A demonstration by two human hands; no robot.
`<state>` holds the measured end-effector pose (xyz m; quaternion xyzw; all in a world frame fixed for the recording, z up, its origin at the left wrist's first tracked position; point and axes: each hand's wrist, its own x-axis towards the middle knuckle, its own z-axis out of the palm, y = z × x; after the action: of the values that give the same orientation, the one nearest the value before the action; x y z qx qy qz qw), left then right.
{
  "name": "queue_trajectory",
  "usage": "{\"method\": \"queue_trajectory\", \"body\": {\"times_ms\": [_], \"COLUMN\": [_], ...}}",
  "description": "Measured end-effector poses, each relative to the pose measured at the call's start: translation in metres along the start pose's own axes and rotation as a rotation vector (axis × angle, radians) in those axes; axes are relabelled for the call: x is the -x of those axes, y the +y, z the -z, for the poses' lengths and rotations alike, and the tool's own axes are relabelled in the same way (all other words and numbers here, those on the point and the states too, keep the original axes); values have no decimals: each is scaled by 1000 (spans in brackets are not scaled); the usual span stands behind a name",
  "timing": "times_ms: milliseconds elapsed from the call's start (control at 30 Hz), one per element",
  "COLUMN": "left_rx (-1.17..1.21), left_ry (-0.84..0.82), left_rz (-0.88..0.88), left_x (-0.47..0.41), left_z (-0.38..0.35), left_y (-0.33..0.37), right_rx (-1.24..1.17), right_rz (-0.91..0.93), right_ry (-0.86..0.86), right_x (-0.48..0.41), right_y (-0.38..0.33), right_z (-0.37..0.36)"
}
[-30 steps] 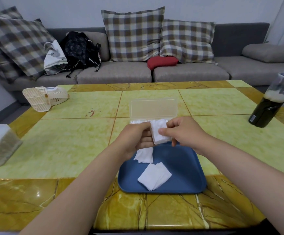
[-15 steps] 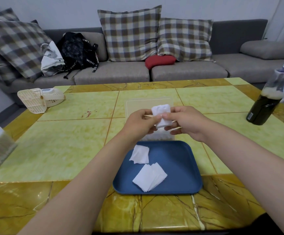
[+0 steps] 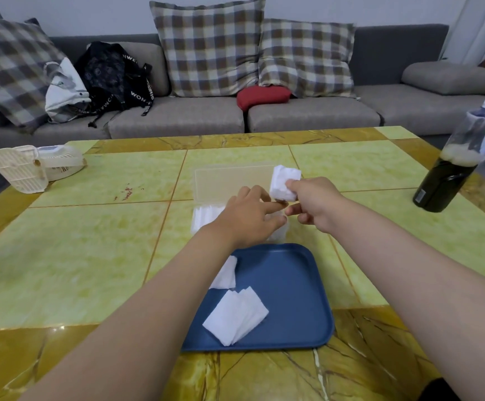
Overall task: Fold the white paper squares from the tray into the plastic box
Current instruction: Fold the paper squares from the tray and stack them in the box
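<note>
My right hand [image 3: 313, 205] pinches a folded white paper square [image 3: 283, 183] just above the right end of the clear plastic box [image 3: 206, 218]. The box's lid [image 3: 232, 180] stands open behind it, and folded white papers fill its left part. My left hand [image 3: 247, 218] lies over the box with fingers spread, fingertips close to the held paper, holding nothing. On the blue tray [image 3: 293, 302] in front lie a fanned stack of white squares [image 3: 235, 318] and one more square [image 3: 225, 273], partly hidden by my left forearm.
A dark bottle with a white cap [image 3: 461, 157] stands at the table's right edge. A cream plastic fan [image 3: 32, 166] lies at the far left. Behind the yellow marble table [image 3: 76, 256] is a grey sofa with checked cushions and bags.
My left hand has let go of the folded paper and dropped onto the box. My right hand now holds the paper alone, shifted to the right over the box's right end.
</note>
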<state>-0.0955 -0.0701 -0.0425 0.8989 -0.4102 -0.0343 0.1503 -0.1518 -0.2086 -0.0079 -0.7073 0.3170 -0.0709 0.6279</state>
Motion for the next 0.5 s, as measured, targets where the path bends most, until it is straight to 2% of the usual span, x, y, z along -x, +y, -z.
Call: {"method": "queue_trajectory", "body": {"times_ms": [200, 333, 500], "left_rx": [19, 67, -10], "left_ry": [93, 173, 188], "left_rz": [-36, 106, 274], "left_x": [7, 0, -13], "left_z": [-6, -7, -3], "left_y": [-8, -1, 12], "right_rx": [60, 68, 174], "right_rz": [-28, 17, 92], "right_ry": [32, 45, 90], "right_x": [-8, -9, -6], "right_y": [8, 11, 12], "right_z": [-4, -7, -13]}}
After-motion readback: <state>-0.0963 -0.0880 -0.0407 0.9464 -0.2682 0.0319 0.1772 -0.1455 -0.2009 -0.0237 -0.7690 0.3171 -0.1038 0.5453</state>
